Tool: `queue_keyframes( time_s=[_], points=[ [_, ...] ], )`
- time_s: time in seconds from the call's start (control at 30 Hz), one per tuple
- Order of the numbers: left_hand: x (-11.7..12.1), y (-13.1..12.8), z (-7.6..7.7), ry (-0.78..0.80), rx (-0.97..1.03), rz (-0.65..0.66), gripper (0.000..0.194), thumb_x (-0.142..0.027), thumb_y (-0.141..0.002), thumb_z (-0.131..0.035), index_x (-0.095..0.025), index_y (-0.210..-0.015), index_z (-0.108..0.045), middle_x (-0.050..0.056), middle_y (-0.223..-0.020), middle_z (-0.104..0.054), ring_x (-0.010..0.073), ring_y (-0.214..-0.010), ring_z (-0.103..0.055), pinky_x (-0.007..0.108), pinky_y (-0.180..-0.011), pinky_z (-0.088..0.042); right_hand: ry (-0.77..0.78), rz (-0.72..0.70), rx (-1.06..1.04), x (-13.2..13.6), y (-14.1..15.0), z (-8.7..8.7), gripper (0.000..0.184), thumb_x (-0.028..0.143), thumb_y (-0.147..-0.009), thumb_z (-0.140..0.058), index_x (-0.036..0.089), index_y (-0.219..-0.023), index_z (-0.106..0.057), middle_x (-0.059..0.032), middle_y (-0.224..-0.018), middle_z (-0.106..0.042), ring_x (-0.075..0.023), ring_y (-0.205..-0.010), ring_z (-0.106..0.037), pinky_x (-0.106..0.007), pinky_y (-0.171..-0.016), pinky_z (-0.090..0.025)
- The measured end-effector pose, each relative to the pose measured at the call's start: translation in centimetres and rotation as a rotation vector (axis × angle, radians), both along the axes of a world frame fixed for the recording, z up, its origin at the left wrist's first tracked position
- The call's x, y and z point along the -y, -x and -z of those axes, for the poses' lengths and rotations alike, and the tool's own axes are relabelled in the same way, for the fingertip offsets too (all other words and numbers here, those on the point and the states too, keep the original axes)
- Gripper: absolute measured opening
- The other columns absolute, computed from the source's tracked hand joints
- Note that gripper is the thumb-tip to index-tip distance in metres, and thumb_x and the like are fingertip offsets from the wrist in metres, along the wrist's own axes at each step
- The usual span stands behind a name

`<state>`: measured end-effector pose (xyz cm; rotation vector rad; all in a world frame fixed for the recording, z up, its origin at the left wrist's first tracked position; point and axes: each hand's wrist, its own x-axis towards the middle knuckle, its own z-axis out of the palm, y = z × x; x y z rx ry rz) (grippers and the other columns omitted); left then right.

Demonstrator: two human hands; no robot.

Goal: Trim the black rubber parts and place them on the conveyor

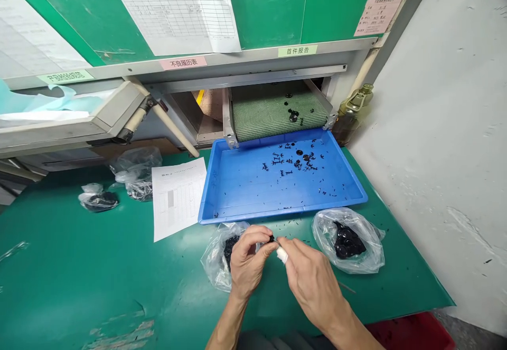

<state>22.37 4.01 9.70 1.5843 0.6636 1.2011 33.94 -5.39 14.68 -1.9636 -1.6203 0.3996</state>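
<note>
My left hand (pixel 246 263) and my right hand (pixel 309 276) meet over the green table's front edge, fingertips pinched together on a small black plastic part (pixel 271 239). White tape wraps my right index finger. Under my left hand lies a clear plastic bag (pixel 216 260) with small black pieces. A second clear bag (pixel 348 242) holding round black parts lies to the right of my right hand. Beyond the hands stands a blue tray (pixel 245 181) scattered with black parts and scraps.
A green conveyor belt (pixel 269 112) carrying a few black parts feeds into the tray. A printed sheet (pixel 178 197) lies left of the tray, and two more bags (pixel 137 173) sit at the far left. A bottle (pixel 352 110) stands by the white wall. A red bin (pixel 415 331) is below the table.
</note>
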Motion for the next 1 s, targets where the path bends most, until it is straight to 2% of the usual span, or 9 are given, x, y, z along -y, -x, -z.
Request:
queue_keyframes(
  time_s=[0.1,0.2,0.33,0.47,0.57,0.7,0.77,0.9,1.0],
  points=[
    [-0.1,0.0,0.1,-0.022,0.004,0.007,0.016,-0.011,-0.072,-0.074,-0.023,-0.081,-0.068,0.001,-0.084,-0.068,0.0163,-0.082,-0.062,0.029,-0.073,-0.052,0.018,0.0,-0.131,0.0,0.1,0.0,0.035,0.008,-0.087,-0.035,0.017,-0.106,-0.063,-0.0069,-0.085,-0.068,-0.0196,-0.074,-0.065,-0.029,-0.064,-0.048],
    [-0.3,0.1,-0.1,-0.032,-0.015,0.03,0.019,-0.009,-0.072,-0.074,-0.023,-0.083,-0.068,0.001,-0.085,-0.068,0.0158,-0.082,-0.063,0.028,-0.073,-0.052,0.002,0.032,-0.153,-0.1,0.1,0.1,0.035,0.009,-0.087,-0.034,0.017,-0.105,-0.063,-0.0077,-0.085,-0.068,-0.0207,-0.075,-0.065,-0.029,-0.065,-0.046],
    [-0.9,0.3,-0.3,-0.021,-0.064,0.074,0.014,-0.012,-0.073,-0.073,-0.022,-0.083,-0.069,0.003,-0.084,-0.07,0.0182,-0.082,-0.065,0.031,-0.073,-0.054,0.053,0.012,-0.243,-0.5,-0.4,-0.1,0.032,0.006,-0.085,-0.034,0.019,-0.091,-0.062,-0.0035,-0.077,-0.065,-0.0167,-0.067,-0.061,-0.026,-0.059,-0.04],
    [-1.8,0.4,-0.5,0.004,-0.093,0.104,0.01,-0.015,-0.074,-0.073,-0.021,-0.082,-0.068,0.005,-0.083,-0.07,0.0192,-0.081,-0.066,0.031,-0.07,-0.055,0.13,-0.018,-0.477,-1.3,-1.2,-0.1,0.029,0.006,-0.084,-0.035,0.021,-0.076,-0.058,0.0025,-0.064,-0.059,-0.012,-0.058,-0.052,-0.023,-0.055,-0.034],
    [-2.8,0.5,-0.6,-0.112,-0.193,0.144,0.012,-0.013,-0.077,-0.069,-0.021,-0.086,-0.069,0.005,-0.083,-0.071,0.0195,-0.08,-0.066,0.032,-0.071,-0.054,0.212,0.0,-0.729,-2.2,-1.9,0.2,0.026,0.015,-0.086,-0.038,0.019,-0.067,-0.056,0.0033,-0.058,-0.055,-0.0095,-0.05,-0.044,-0.021,-0.049,-0.03],
    [-3.8,0.6,0.1,-0.165,-0.333,0.304,0.018,-0.011,-0.079,-0.066,-0.023,-0.092,-0.069,0.006,-0.086,-0.072,0.0195,-0.08,-0.066,0.034,-0.074,-0.052,0.265,0.065,-1.061,-3.4,-3.5,0.7,0.025,0.031,-0.091,-0.038,0.017,-0.087,-0.058,0.0046,-0.057,-0.052,-0.0072,-0.041,-0.034,-0.019,-0.041,-0.025],
    [-3.9,0.7,0.8,-0.056,-0.301,0.294,0.016,-0.013,-0.077,-0.069,-0.022,-0.09,-0.068,0.006,-0.085,-0.072,0.0194,-0.079,-0.066,0.033,-0.073,-0.053,0.259,0.096,-1.02,-3.9,-4.2,0.8,0.025,0.03,-0.091,-0.037,0.017,-0.093,-0.058,0.0042,-0.059,-0.054,-0.0072,-0.041,-0.035,-0.019,-0.041,-0.027],
    [-3.5,0.5,1.8,0.216,-0.089,0.046,0.017,-0.015,-0.071,-0.075,-0.019,-0.083,-0.063,0.004,-0.082,-0.069,0.0177,-0.079,-0.065,0.029,-0.068,-0.054,0.279,-0.012,-0.697,-4.5,-4.2,1.2,0.025,0.018,-0.088,-0.039,0.019,-0.077,-0.062,0.002,-0.065,-0.057,-0.0103,-0.054,-0.045,-0.021,-0.05,-0.033],
    [-3.4,0.2,1.8,0.329,0.015,0.096,0.02,-0.011,-0.07,-0.074,-0.02,-0.083,-0.062,0.002,-0.085,-0.066,0.0168,-0.074,-0.067,0.029,-0.063,-0.057,0.226,-0.106,-0.572,-4.3,-3.2,1.4,0.029,0.011,-0.087,-0.035,0.021,-0.081,-0.062,0.0007,-0.074,-0.057,-0.0132,-0.066,-0.05,-0.024,-0.059,-0.036]
  ],
)
